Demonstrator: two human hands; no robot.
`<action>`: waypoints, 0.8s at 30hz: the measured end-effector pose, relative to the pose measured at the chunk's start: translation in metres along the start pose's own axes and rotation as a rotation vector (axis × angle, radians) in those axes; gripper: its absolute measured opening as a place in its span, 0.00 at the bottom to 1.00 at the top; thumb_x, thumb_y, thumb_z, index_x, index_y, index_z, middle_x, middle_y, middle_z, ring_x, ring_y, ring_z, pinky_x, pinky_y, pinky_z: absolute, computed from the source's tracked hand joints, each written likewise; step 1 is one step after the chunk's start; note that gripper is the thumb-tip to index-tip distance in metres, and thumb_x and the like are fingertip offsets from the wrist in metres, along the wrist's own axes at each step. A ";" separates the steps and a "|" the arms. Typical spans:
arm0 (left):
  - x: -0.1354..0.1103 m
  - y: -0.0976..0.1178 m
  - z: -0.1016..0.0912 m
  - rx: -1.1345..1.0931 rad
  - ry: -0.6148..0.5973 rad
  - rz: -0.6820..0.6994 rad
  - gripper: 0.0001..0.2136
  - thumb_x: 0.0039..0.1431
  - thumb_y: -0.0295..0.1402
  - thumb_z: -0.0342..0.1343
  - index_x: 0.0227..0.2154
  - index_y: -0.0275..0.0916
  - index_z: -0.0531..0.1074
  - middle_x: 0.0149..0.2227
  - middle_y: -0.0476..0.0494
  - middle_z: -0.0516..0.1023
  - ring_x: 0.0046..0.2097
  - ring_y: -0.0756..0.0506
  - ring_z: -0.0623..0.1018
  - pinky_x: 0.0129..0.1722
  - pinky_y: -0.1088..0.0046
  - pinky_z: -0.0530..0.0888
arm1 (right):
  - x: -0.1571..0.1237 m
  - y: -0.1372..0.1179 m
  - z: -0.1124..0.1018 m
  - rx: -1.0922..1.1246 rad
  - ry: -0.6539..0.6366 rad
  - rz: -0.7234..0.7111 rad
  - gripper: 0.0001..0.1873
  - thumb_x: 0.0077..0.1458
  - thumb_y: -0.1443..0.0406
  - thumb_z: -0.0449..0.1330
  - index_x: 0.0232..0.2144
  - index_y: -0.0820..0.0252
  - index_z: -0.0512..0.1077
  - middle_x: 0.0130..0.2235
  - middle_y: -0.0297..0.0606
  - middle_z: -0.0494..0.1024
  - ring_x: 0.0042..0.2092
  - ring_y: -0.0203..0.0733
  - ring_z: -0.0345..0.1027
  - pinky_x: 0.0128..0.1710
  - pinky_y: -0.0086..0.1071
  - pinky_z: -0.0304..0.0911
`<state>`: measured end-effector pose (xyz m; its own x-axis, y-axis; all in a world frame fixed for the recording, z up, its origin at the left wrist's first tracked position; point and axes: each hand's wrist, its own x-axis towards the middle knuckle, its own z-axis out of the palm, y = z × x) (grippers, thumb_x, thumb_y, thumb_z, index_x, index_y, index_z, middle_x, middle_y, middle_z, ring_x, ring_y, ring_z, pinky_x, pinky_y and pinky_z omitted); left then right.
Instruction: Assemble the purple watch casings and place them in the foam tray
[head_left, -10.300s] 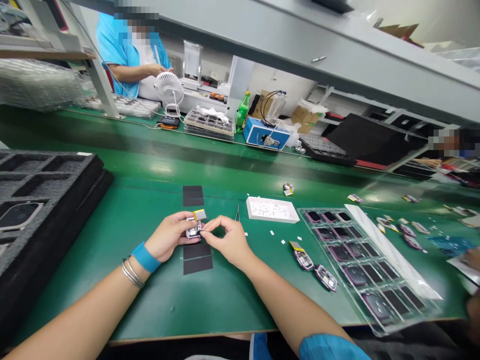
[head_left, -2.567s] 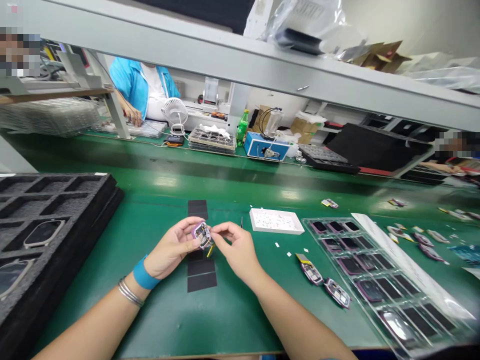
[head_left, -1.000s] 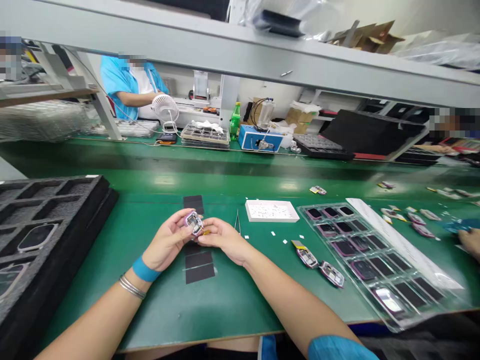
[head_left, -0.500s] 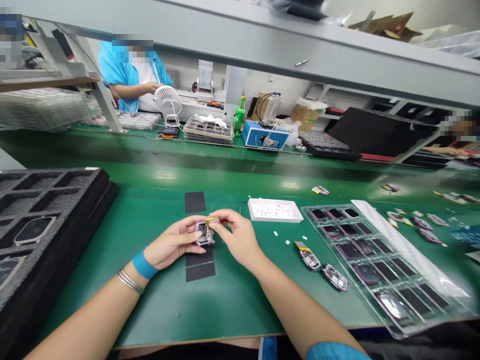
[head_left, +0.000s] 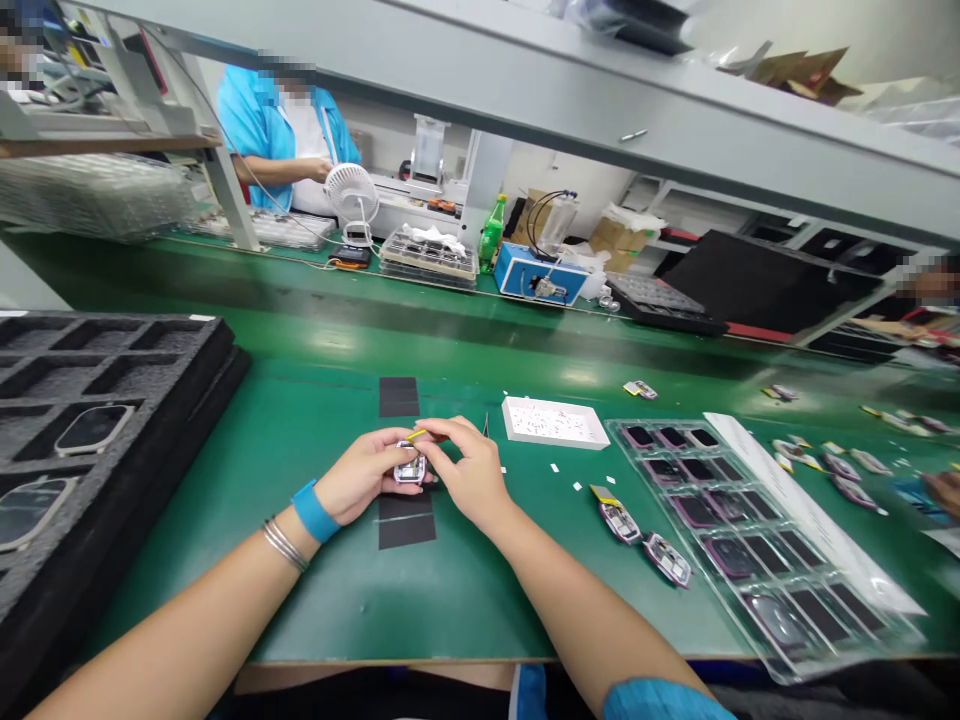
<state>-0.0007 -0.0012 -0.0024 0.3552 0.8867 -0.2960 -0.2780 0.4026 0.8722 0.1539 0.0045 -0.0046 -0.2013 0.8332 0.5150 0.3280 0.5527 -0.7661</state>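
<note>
My left hand (head_left: 360,480) grips a small purple watch case (head_left: 410,468) just above the green bench (head_left: 315,590), its open inside facing up. The fingers of my right hand (head_left: 465,472) pinch a thin yellow strip (head_left: 417,435) at the case's top edge and rest against the case. Both hands sit over black pads (head_left: 406,520) taped to the bench. Two more opened purple cases (head_left: 619,520) lie to the right of my right forearm.
A black foam tray (head_left: 112,400) with watch screens fills the left. A white parts box (head_left: 553,421) and tweezers (head_left: 486,425) lie behind my hands. A clear tray (head_left: 757,540) of cases stretches right. A person in blue works across the conveyor, beside a small fan (head_left: 355,195).
My hands have lowered the case a little toward the black pads. The right fingers still pinch the yellow strip at its top edge. The view has shifted slightly.
</note>
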 end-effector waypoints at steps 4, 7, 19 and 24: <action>0.000 0.006 -0.005 -0.006 0.071 -0.002 0.07 0.52 0.27 0.57 0.35 0.33 0.72 0.32 0.39 0.78 0.31 0.45 0.79 0.25 0.75 0.77 | 0.001 0.005 0.004 0.105 0.048 0.159 0.10 0.56 0.64 0.57 0.42 0.54 0.73 0.41 0.36 0.76 0.42 0.39 0.71 0.44 0.33 0.65; -0.003 0.017 -0.019 -0.032 0.163 -0.007 0.05 0.52 0.25 0.56 0.34 0.32 0.72 0.35 0.37 0.79 0.33 0.44 0.79 0.31 0.70 0.78 | -0.001 0.006 0.005 0.062 -0.002 0.250 0.08 0.58 0.63 0.54 0.35 0.56 0.74 0.39 0.36 0.76 0.41 0.39 0.70 0.41 0.32 0.65; -0.006 0.021 -0.029 -0.052 0.095 -0.087 0.08 0.49 0.26 0.60 0.34 0.33 0.73 0.35 0.36 0.80 0.35 0.43 0.79 0.37 0.64 0.76 | -0.009 0.009 0.019 -0.335 -0.338 0.239 0.04 0.47 0.72 0.64 0.26 0.60 0.76 0.38 0.39 0.72 0.43 0.43 0.65 0.47 0.40 0.60; -0.008 0.023 -0.029 -0.042 0.096 -0.103 0.10 0.49 0.27 0.60 0.36 0.33 0.73 0.36 0.37 0.80 0.35 0.43 0.79 0.38 0.64 0.76 | -0.008 0.011 0.025 -0.385 -0.321 0.224 0.05 0.50 0.73 0.62 0.24 0.61 0.73 0.37 0.40 0.70 0.42 0.43 0.63 0.46 0.40 0.60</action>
<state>-0.0355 0.0077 0.0090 0.2976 0.8570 -0.4207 -0.2823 0.4999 0.8188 0.1358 0.0043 -0.0262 -0.3393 0.9259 0.1661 0.6970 0.3660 -0.6167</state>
